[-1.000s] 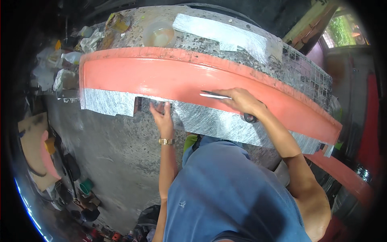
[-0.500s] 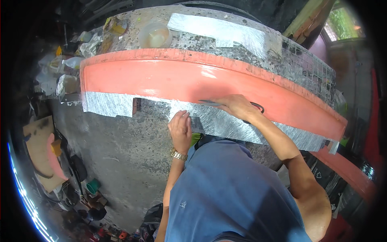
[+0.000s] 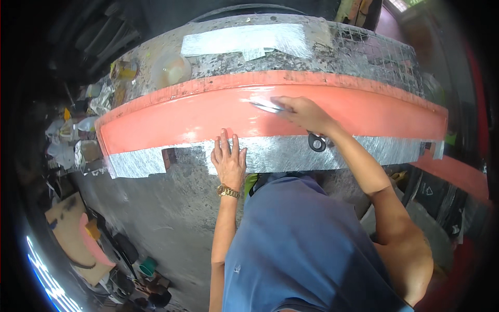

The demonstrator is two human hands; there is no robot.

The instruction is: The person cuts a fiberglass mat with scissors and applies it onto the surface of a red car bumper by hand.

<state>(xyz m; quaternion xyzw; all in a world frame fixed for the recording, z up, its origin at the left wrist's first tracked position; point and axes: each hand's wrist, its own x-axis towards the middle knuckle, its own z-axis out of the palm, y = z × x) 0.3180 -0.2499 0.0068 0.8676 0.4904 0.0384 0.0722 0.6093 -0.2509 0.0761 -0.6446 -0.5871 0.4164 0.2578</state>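
A long, curved, glossy orange-pink panel point(image 3: 182, 117) spans the workbench before me. White fibreglass mat point(image 3: 364, 152) hangs along its near edge, with a notch left of the middle. My left hand point(image 3: 228, 162) lies flat on the mat, fingers spread, its fingertips reaching the panel's near edge. Over the panel, my right hand point(image 3: 304, 114) is closed round the middle of a pair of scissors point(image 3: 266, 107). Their metal blades point left, and the dark handle loops stick out below my palm. A blur suggests the blades are moving.
On the bench behind the panel lie another fibreglass mat piece point(image 3: 244, 40), a translucent tub point(image 3: 172, 70) and a yellowish can point(image 3: 123, 69). Bottles and bags crowd the left end. Another orange-pink panel point(image 3: 452, 174) rests low at the right. A board point(image 3: 73, 234) stands at the lower left.
My right hand has lifted from the mat and moved farther over the panel with the scissors. The left hand's fingers have straightened and spread flat at the panel's edge. The view has shifted.
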